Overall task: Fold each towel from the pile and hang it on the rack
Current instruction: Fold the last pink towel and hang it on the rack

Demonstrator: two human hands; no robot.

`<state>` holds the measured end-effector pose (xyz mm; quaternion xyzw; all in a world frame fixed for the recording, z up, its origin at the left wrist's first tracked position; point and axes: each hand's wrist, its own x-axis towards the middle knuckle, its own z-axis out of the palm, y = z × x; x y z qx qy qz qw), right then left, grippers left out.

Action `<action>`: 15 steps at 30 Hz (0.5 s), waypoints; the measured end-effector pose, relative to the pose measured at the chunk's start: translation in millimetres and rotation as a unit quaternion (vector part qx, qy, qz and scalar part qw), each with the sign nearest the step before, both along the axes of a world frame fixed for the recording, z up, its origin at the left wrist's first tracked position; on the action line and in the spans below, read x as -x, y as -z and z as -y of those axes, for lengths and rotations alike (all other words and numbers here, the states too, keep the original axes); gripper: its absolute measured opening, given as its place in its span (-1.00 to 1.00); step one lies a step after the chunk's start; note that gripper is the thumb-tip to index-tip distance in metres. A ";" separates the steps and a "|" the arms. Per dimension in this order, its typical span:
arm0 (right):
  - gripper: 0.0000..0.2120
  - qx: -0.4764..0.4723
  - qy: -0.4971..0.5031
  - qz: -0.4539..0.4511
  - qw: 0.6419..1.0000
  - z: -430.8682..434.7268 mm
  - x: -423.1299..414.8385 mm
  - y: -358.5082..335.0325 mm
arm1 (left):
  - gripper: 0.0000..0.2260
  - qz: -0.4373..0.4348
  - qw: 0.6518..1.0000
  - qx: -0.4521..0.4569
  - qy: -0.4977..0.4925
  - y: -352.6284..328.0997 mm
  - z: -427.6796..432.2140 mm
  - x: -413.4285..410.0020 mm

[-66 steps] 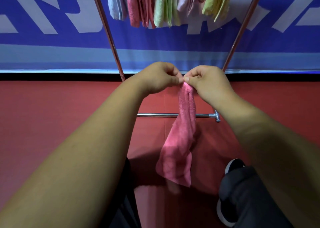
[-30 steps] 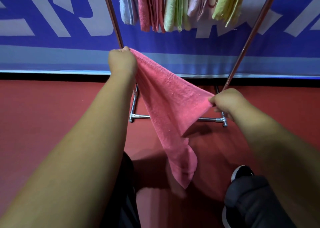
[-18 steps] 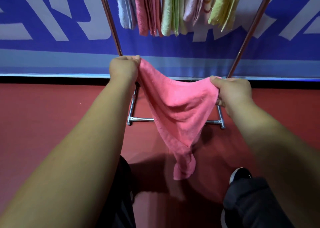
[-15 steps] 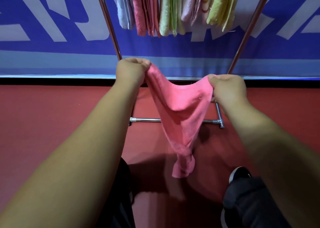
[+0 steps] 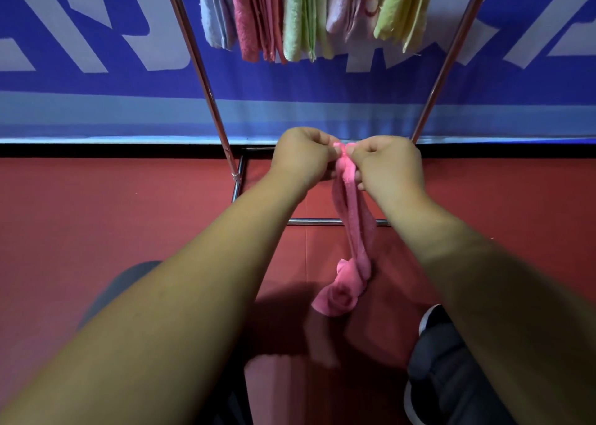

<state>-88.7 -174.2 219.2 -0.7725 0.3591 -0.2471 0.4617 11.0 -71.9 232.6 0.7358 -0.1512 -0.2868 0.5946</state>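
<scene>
Left hand: we have our left hand (image 5: 301, 158) curled tight, thumb and fingers pinching the top edge of the pink towel (image 5: 353, 231). It grips nothing else.
Right hand: our right hand (image 5: 388, 163) is curled the same way and pinches that same top edge. Two of its lower fingertips show against the cloth just under the pinch.
Hands together: we hold them side by side in front of the rack (image 5: 206, 79), between its two slanted poles. Only a small pink fold shows between them, and we cannot tell whether the knuckles touch.
Pink towel: it hangs from our pinch as a narrow, bunched strip on our side of the rack and crosses in front of the lower crossbar (image 5: 316, 221). Its bottom end is twisted into a loose roll.
Hung towels (image 5: 303, 14): high on the rack, above our hands, folded towels hang close together in pale blue, pink, green, pale patterned and yellow-green.
Behind the rack: we see a blue banner (image 5: 96, 79) with large white shapes.
Under the rack: a red floor (image 5: 96, 214) carries the shadow of the towel.
Nearest us: a dark shoe (image 5: 429, 321) with a white sole shows beneath our right forearm, well on our side of the rack.
</scene>
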 end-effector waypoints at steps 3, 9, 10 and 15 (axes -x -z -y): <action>-0.79 0.043 0.007 -0.026 0.999 -0.1 1.2 -0.6 | -0.90 0.004 1.000 -0.002 0.006 1.8 3.1 2.8; -0.72 0.094 -0.032 -0.057 0.993 2.6 4.3 1.8 | -0.71 0.010 0.999 -0.008 0.031 3.6 4.6 7.3; -0.73 0.086 -0.042 -0.059 0.994 3.4 4.4 1.5 | -0.67 -0.001 0.999 -0.003 0.032 2.9 3.7 6.6; -0.78 0.067 -0.094 -0.053 0.992 6.3 9.0 -1.1 | -0.64 -0.059 0.998 0.013 0.028 -9.7 -2.8 3.6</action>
